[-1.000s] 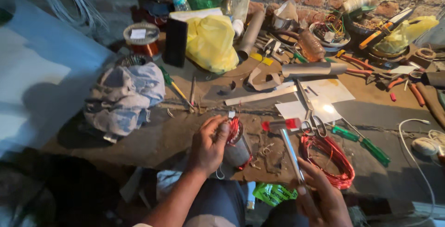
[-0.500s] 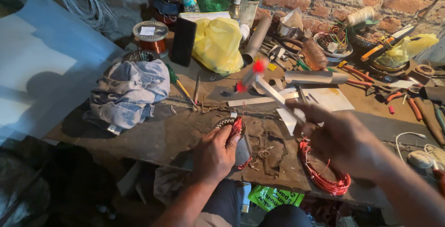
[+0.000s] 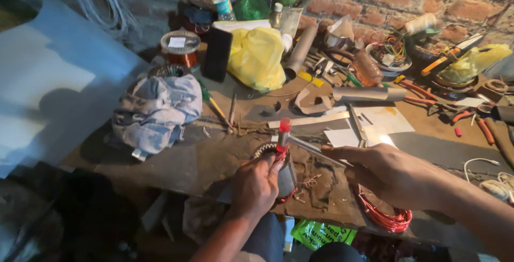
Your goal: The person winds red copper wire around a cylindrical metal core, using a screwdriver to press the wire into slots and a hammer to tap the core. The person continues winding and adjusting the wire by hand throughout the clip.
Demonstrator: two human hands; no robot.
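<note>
Left hand [image 3: 256, 186] is closed around a round toothed motor core [image 3: 278, 172], pressing it down on the bench [image 3: 182, 160] near the front edge, apparently to keep it from turning. Right hand [image 3: 388, 173] is clenched around the handle end of a long metal tool [image 3: 313, 149], whose red-tipped end [image 3: 284, 128] stands directly above the core; the shaft runs from the right hand leftward to the core's top face, judged to be levering or packing the windings. A coil of red wire [image 3: 388, 216] lies just below the right hand, at the bench edge. A bundled grey cloth [image 3: 155, 109] sits well left of the left hand. Beyond both hands, a yellow bag [image 3: 257, 56] and scattered tools crowd the bench; open room remains only directly between cloth and core.
</note>
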